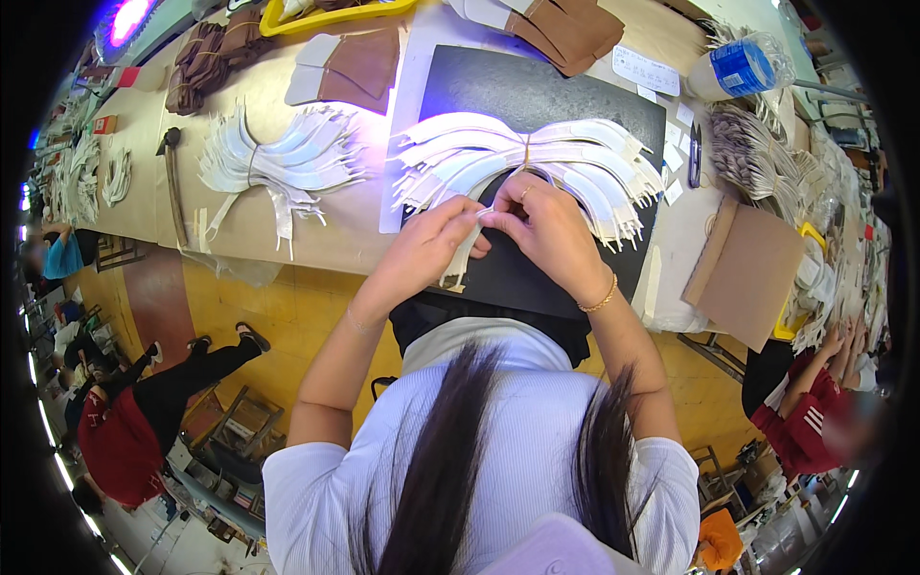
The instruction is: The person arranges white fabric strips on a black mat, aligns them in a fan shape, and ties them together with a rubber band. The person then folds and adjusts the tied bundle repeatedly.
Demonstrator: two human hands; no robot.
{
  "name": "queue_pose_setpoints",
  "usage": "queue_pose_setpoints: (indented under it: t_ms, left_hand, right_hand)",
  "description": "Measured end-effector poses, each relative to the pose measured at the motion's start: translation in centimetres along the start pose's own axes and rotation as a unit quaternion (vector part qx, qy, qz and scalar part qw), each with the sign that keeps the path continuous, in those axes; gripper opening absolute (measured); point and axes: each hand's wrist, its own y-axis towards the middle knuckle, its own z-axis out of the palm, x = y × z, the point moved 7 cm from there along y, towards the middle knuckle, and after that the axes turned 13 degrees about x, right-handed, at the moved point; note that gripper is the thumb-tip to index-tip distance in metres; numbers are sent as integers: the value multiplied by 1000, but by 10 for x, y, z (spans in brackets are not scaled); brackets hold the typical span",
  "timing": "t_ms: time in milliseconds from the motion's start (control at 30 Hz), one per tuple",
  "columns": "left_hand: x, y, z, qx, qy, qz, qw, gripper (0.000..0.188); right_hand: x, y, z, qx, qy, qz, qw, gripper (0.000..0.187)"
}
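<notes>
Above the near part of the black mat [546,81], the left hand [436,240] and right hand [551,225] pinch a narrow white strip [464,257] between thumbs and fingertips, grips nearly meeting, presumably for close control of its upper end. On the mat, just beyond the hands, a bundle of white strips [561,153] is banded mid-length, probably against scattering. Beyond the mat's far left corner, a yellow tray [337,16] contains whitish items, unidentifiable; right of the mat, a blue-labelled bottle's [743,69] fill cannot be determined.
</notes>
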Motion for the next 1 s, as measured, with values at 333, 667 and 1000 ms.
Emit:
queue_pose_setpoints:
  t_ms: [333,667,1000]
  left_hand:
    - [-29,23,1,19,204,10,979,37]
    - [-21,43,-6,7,314,-7,949,37]
    - [0,28,-13,34,73,-88,993,45]
  right_hand:
    - [2,-28,5,-161,-33,-56,985,19]
    - [10,-28,14,-98,-119,-92,984,17]
    - [26,-37,3,-7,-13,-83,996,19]
